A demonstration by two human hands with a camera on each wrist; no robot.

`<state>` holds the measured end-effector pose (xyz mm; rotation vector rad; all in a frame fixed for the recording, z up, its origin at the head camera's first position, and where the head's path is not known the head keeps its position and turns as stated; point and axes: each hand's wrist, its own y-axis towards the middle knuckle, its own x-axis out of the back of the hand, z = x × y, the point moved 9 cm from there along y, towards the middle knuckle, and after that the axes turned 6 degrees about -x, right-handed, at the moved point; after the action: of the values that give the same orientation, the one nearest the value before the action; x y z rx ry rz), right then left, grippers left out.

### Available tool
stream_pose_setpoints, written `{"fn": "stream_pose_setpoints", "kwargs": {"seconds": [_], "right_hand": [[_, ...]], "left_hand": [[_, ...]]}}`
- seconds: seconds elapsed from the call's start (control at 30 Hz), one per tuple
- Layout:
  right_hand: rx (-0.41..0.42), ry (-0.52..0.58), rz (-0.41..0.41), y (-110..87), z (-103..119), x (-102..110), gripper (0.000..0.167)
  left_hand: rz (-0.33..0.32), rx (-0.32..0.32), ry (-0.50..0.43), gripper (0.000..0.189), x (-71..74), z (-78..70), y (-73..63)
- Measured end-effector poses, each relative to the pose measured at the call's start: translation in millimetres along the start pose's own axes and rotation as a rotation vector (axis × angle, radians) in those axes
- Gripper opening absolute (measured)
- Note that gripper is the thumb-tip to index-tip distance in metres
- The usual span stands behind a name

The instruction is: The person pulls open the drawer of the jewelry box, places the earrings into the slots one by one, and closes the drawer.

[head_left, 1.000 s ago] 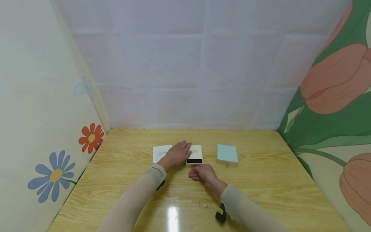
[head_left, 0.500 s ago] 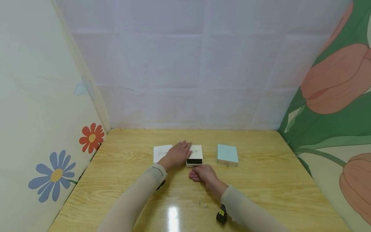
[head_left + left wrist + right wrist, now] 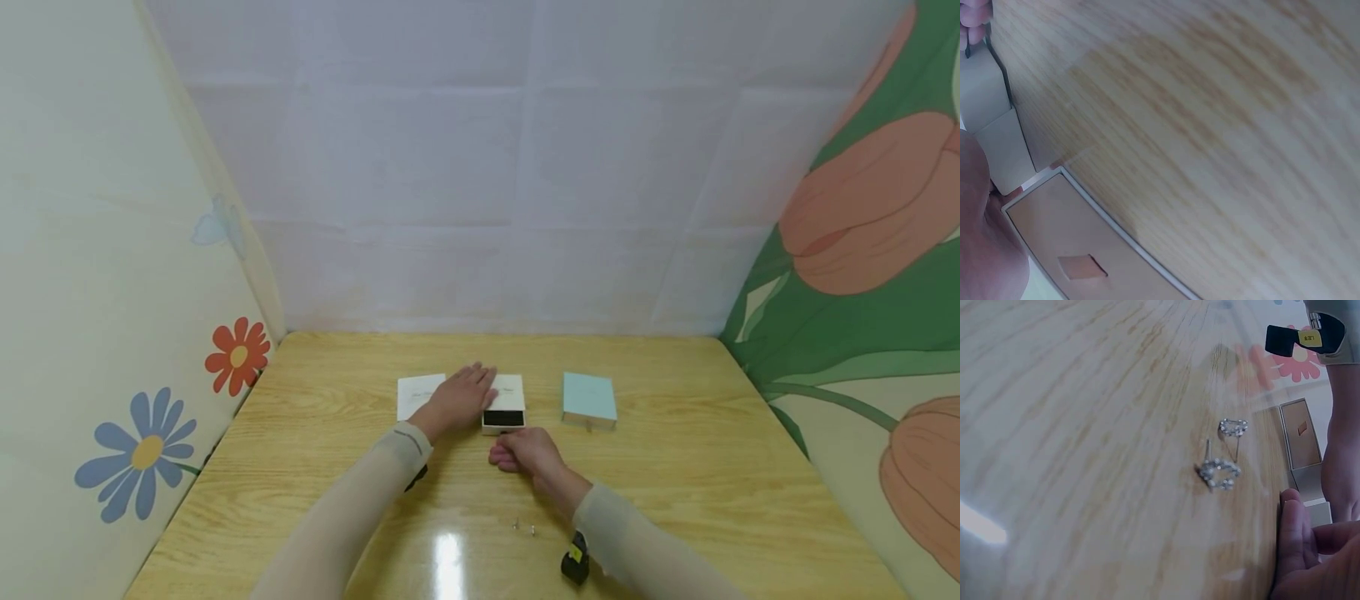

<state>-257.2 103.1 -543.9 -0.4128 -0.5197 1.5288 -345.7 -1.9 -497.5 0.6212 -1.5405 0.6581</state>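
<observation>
My left hand [image 3: 459, 402] lies with extended fingers on the left part of the middle white box [image 3: 510, 388]. That box's drawer [image 3: 504, 418] stands partly out towards me, showing a black inside. At its front my right hand [image 3: 531, 448] has curled fingers; the left wrist view shows these fingertips [image 3: 974, 17] pinching a small dark pull tab [image 3: 968, 49]. Left of it lies another white box [image 3: 417, 395], partly hidden by my left hand, with a pinkish-brown front [image 3: 1066, 231]. Two sparkling stud earrings [image 3: 1219, 474] lie on the table before my right wrist.
A light blue box [image 3: 588, 397] with a small tab stands to the right. The wooden table [image 3: 660, 483] ends at a white cloth [image 3: 510, 275] behind, with flowered cloths at both sides. Black wrist cameras, one [image 3: 575, 560] under my right sleeve, hang close to the table.
The middle box's drawer has slid slightly further out towards me, with my right hand moving back along with it. My left hand, the other boxes and the earrings keep their places.
</observation>
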Motion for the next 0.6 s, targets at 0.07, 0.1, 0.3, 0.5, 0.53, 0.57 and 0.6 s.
{"fn": "stream_pose_setpoints", "kwargs": {"seconds": [0.07, 0.1, 0.3, 0.5, 0.53, 0.57, 0.6], "right_hand": [[-0.002, -0.002, 0.001, -0.1, -0.7, 0.0, 0.019], [-0.003, -0.003, 0.002, 0.0, -1.1, 0.0, 0.019], [-0.008, -0.001, 0.008, -1.6, -2.4, -0.1, 0.020], [-0.008, 0.000, 0.004, -3.5, -3.0, -0.3, 0.020], [-0.008, 0.001, 0.002, -3.7, -3.1, -0.2, 0.020], [-0.008, 0.001, 0.002, -3.9, -3.2, -0.3, 0.020], [-0.008, 0.002, 0.001, -3.9, -3.4, -0.3, 0.020]], "left_hand": [[-0.002, -0.001, 0.000, 0.060, 0.1, 0.2, 0.3], [-0.003, -0.001, 0.000, 0.060, 0.0, 0.3, 0.5], [-0.003, -0.002, 0.013, 0.060, -3.2, 1.9, 2.9], [0.002, 0.000, 0.030, 0.061, -3.8, 2.3, 3.2], [0.003, 0.001, 0.030, 0.061, -3.9, 2.3, 3.1], [0.004, 0.001, 0.028, 0.061, -3.9, 2.2, 3.1], [0.005, 0.001, 0.025, 0.060, -3.6, 2.0, 2.9]]}}
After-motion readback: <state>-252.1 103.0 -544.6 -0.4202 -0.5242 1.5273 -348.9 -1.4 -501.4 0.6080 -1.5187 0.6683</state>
